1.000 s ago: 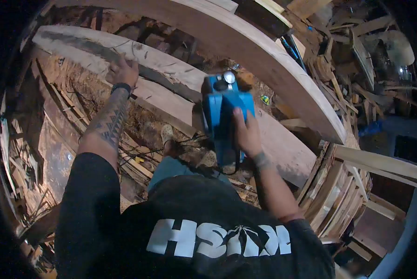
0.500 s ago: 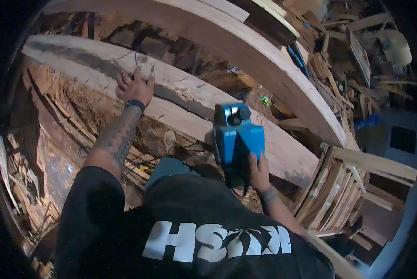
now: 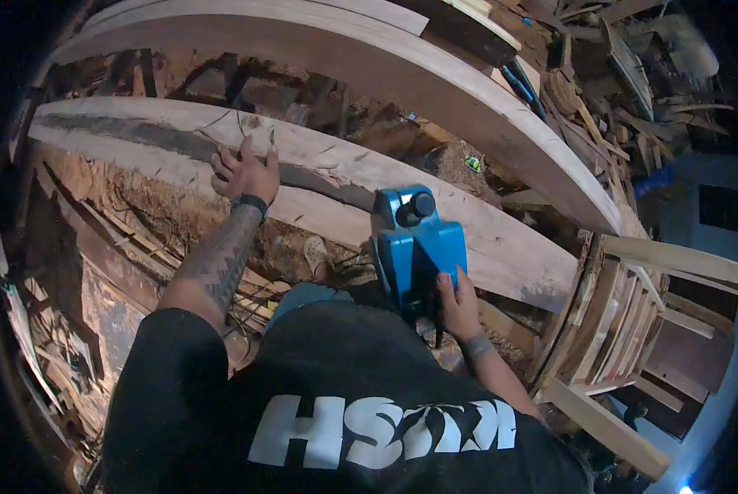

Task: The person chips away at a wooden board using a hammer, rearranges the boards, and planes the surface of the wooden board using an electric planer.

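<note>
A long pale plank (image 3: 501, 255) with a dark rough strip runs across the view. My left hand (image 3: 247, 174) rests on it, fingers spread, over the dark strip and holding nothing. A blue power tool (image 3: 422, 247) with a round black knob is at the plank's near edge. My right hand (image 3: 458, 306) is wrapped round the rear of the tool, with its thumb and a finger showing. The underside of the tool is hidden, so contact with the plank cannot be made out.
A thick curved beam (image 3: 468, 90) arches beyond the plank. Wooden slats (image 3: 612, 329) stand at the right, with scrap wood (image 3: 632, 74) heaped behind. A small yellow-green item (image 3: 473, 164) lies between beam and plank. A foot (image 3: 315, 251) shows below the plank.
The blue tool in my right hand has moved back toward my body and slightly right. My left hand has shifted right along the plank, and the view has moved.
</note>
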`<move>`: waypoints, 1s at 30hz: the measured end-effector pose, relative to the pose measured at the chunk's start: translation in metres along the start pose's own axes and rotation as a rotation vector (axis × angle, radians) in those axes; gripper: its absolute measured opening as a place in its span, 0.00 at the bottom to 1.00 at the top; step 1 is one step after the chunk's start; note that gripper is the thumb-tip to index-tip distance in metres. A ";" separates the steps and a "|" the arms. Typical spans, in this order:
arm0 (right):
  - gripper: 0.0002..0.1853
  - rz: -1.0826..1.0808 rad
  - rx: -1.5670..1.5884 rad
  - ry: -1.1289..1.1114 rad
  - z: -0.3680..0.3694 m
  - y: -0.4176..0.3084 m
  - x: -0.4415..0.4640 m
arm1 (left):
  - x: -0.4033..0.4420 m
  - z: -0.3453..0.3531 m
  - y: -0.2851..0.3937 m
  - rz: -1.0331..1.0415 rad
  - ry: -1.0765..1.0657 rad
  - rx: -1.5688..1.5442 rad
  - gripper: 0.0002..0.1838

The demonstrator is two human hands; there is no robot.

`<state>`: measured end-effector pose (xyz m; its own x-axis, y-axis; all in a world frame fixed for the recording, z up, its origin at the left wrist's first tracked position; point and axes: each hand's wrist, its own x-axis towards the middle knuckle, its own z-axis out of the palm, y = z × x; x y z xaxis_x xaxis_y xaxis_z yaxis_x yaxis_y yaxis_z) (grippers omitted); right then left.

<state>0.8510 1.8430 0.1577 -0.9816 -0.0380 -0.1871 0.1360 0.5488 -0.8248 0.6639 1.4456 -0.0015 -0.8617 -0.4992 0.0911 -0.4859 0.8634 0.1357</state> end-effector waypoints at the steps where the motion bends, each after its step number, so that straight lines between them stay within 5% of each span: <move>1: 0.17 -0.036 0.004 0.028 0.008 0.003 0.012 | 0.001 -0.001 0.002 0.008 0.008 0.008 0.40; 6: 0.19 0.054 0.116 -0.035 0.025 -0.010 0.111 | -0.001 -0.008 0.005 0.001 0.019 -0.018 0.37; 9: 0.20 -0.101 0.102 -0.018 0.029 -0.019 0.099 | -0.002 -0.006 0.008 0.016 0.050 -0.012 0.36; 16: 0.17 -0.101 0.054 -0.220 0.013 0.002 0.023 | -0.001 -0.004 0.002 -0.009 0.054 -0.058 0.31; 23: 0.27 -0.111 0.090 -0.150 0.072 -0.061 0.148 | 0.000 0.002 0.001 -0.003 0.097 -0.058 0.27; 30: 0.17 -0.084 0.081 -0.167 0.037 -0.025 0.047 | 0.000 -0.013 0.004 -0.037 -0.047 0.004 0.28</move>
<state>0.8060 1.7969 0.1495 -0.9551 -0.2223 -0.1960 0.0713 0.4694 -0.8801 0.6636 1.4479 0.0117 -0.8489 -0.5271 0.0401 -0.5182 0.8447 0.1340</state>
